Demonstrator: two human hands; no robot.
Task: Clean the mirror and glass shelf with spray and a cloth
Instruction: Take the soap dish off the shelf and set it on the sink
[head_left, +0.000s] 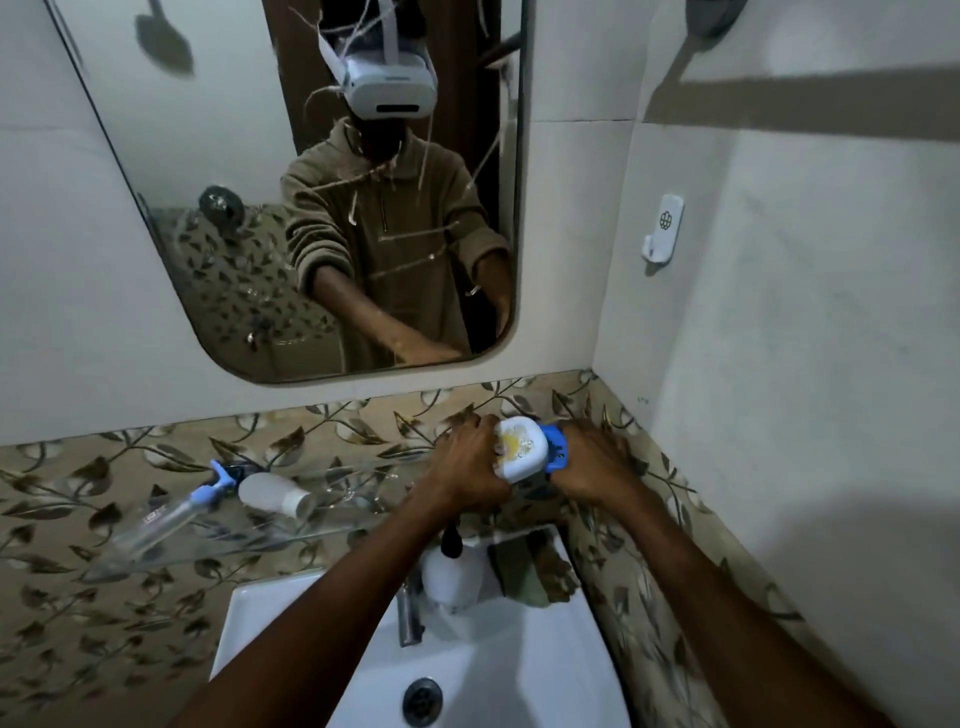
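Both hands meet over the right end of the glass shelf (171, 545). My left hand (470, 460) grips a white container (521, 449) with a yellow print on its face. My right hand (592, 460) holds its blue part (555, 449), fingers curled round it. The mirror (311, 197) hangs on the wall above, streaked with thin smears, and shows the person's reflection. A clear spray bottle with a blue nozzle (171, 514) lies on its side on the shelf at the left. No cloth shows.
A white tube (272, 493) lies on the shelf beside the spray bottle. Below are the white sink (467, 670), its tap (408, 613), a white pump bottle (449, 571) and a soap dish area at the back right. A white hook (662, 234) is on the right wall.
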